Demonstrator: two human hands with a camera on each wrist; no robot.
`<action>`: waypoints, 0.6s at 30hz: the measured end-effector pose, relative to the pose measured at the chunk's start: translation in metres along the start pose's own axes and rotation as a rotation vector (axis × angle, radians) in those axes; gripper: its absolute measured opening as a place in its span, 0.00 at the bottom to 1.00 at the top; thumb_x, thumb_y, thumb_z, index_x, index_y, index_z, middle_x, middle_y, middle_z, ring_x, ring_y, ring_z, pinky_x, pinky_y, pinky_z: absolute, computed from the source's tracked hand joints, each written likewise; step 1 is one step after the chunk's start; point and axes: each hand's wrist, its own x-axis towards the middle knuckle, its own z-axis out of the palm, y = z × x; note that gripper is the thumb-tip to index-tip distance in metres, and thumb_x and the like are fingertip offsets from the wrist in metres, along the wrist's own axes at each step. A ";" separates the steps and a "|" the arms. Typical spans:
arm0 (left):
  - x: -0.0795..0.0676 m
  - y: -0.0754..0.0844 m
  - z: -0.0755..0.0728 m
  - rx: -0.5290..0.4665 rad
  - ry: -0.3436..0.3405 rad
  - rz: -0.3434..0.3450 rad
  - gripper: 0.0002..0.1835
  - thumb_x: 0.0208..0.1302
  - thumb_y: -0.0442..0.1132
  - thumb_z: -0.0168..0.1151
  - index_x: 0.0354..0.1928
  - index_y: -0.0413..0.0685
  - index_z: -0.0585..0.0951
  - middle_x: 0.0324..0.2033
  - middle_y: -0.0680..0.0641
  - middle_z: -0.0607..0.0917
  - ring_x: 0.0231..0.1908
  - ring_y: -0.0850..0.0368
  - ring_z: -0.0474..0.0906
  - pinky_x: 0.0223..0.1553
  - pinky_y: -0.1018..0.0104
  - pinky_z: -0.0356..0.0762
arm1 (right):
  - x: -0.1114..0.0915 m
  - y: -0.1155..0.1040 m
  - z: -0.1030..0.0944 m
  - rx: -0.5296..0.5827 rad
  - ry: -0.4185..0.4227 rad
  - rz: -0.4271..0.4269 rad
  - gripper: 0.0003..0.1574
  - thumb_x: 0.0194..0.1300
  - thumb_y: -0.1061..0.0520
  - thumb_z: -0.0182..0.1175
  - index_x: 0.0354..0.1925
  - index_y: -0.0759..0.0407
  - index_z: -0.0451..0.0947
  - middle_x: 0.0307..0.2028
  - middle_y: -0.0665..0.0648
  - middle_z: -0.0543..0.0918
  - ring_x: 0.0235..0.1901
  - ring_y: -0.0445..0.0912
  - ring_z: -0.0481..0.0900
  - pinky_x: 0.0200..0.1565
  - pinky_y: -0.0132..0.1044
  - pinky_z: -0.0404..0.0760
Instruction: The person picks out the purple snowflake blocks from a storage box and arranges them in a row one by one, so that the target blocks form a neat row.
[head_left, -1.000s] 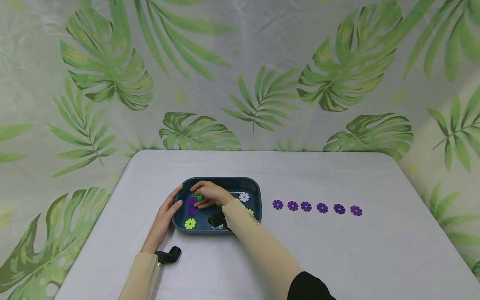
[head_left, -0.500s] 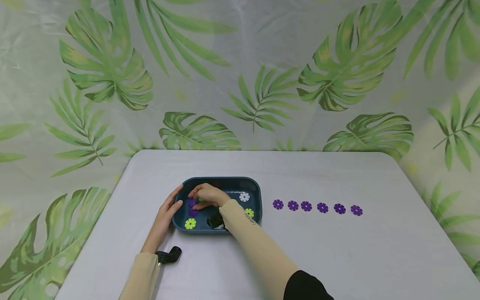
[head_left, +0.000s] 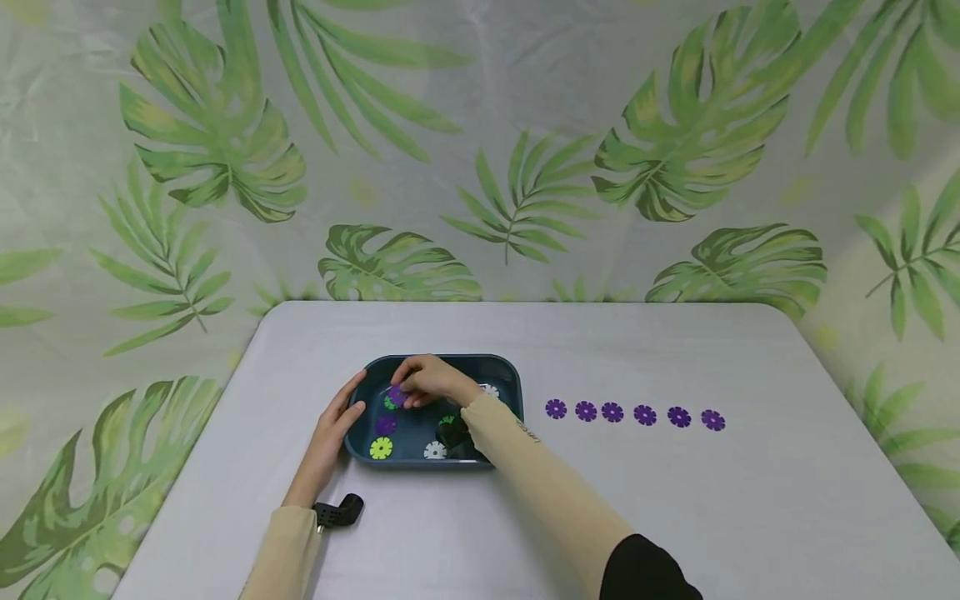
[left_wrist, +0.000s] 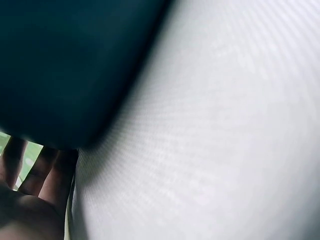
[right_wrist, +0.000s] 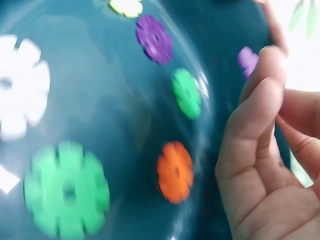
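A dark blue tray (head_left: 480,363) holds flower-shaped plastic discs. My right hand (head_left: 442,382) is over its left half, pinching a purple flower disc (head_left: 397,396) between thumb and fingertips. In the right wrist view only part of that purple disc (right_wrist: 247,61) shows past the fingers. Along the tray's left side, my left hand (head_left: 327,437) rests against the rim with fairly straight fingers (left_wrist: 42,170). Inside the tray lie another purple disc (head_left: 386,426), a yellow-green disc (head_left: 380,448), a white disc (head_left: 435,451), a green disc (right_wrist: 66,192) and an orange disc (right_wrist: 175,172).
To the right of the tray, several purple discs (head_left: 612,412) lie in a row on the white table (head_left: 645,508). A leaf-patterned cloth (head_left: 525,167) hangs behind the table. Black cameras sit at both wrists.
My right hand has picked a purple disc up from the tray's left part and moved slightly up and right with it. The left hand and the row of discs have stayed put.
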 end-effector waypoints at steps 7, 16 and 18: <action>-0.004 0.013 0.004 -0.013 0.000 -0.004 0.27 0.75 0.38 0.47 0.73 0.50 0.59 0.72 0.47 0.55 0.72 0.51 0.43 0.68 0.46 0.39 | -0.028 -0.001 -0.043 -0.008 -0.022 -0.084 0.11 0.68 0.66 0.52 0.47 0.69 0.76 0.30 0.57 0.78 0.22 0.44 0.77 0.32 0.36 0.81; -0.001 0.000 0.002 0.012 0.011 -0.004 0.26 0.75 0.41 0.48 0.73 0.55 0.60 0.72 0.50 0.56 0.71 0.54 0.45 0.68 0.47 0.40 | -0.076 0.018 -0.113 -0.001 0.061 -0.103 0.12 0.69 0.63 0.52 0.48 0.67 0.75 0.32 0.58 0.79 0.25 0.45 0.77 0.32 0.36 0.80; -0.002 0.000 0.001 0.017 0.017 -0.004 0.26 0.75 0.42 0.48 0.73 0.57 0.61 0.72 0.51 0.57 0.71 0.55 0.45 0.68 0.48 0.41 | -0.089 0.027 -0.131 0.000 0.092 -0.091 0.13 0.69 0.62 0.52 0.49 0.68 0.74 0.32 0.58 0.79 0.25 0.44 0.77 0.33 0.35 0.80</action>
